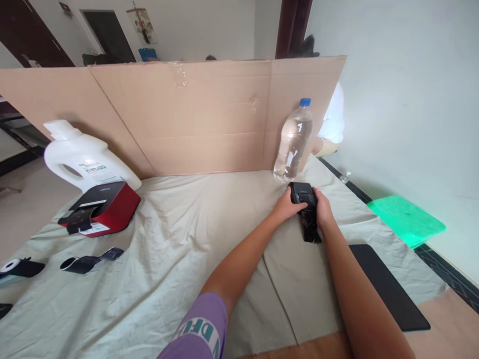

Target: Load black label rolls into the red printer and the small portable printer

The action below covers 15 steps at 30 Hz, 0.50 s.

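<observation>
Both of my hands hold a small black device (302, 189) on the cloth-covered table, right of centre. My left hand (287, 205) grips its left side, with the thumb lying across the front. On the right side my right hand (323, 208) is closed against the device. A strip of shiny black material (310, 227) hangs from its front toward me, its end lying on the cloth. Just behind the device stands a clear bottle with a blue cap (294, 142).
A cardboard panel (209, 119) spans the back. At left are a white jug (90, 157), a red and black machine (116, 209) and black rolls (80, 264). A black flat board (389, 286) lies at right, a green stool (406, 219) beyond. A person sits behind the panel.
</observation>
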Tool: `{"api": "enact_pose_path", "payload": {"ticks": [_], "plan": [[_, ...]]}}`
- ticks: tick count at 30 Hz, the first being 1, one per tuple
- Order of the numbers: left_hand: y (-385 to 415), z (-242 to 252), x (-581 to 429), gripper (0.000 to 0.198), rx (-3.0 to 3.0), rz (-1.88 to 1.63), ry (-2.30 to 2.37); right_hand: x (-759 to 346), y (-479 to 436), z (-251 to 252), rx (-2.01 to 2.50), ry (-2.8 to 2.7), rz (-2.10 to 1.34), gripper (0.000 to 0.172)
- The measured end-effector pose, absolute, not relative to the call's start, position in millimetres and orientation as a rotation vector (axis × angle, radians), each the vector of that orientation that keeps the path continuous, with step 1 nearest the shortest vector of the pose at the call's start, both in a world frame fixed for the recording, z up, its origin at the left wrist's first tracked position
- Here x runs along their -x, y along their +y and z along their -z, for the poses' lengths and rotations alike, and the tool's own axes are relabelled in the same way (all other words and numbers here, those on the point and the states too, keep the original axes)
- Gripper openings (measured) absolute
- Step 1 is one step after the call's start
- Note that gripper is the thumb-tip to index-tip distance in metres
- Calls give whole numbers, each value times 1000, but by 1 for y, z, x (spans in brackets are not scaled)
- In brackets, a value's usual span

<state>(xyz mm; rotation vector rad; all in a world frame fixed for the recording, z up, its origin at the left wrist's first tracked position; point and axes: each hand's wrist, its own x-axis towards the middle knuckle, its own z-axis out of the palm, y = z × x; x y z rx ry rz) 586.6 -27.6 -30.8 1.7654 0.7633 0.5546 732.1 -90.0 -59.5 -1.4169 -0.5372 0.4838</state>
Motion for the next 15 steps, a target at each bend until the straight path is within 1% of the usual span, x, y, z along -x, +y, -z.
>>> {"api": "enact_pose_path", "payload": {"ticks": [6,8,10,12,13,15], "plan": [[-30,28,-587,80,-1844,-549,769,-729,-93,54,1568,-598,-429,53],[-37,22,-579,77,-1872,-512,781,-722,-96,43,1710,-660,-254,55],[-44,14,-561,74,-1918,-475,810,-710,-100,23,1845,-741,56,55],[-48,2,-525,70,-2001,-477,833,-689,-103,-1,1862,-841,327,54],[-46,-5,-499,67,-2056,-510,839,-673,-103,-13,1824,-900,388,53],[-32,-20,-429,53,-2163,-652,879,-629,-96,-32,1721,-1029,355,48]]}}
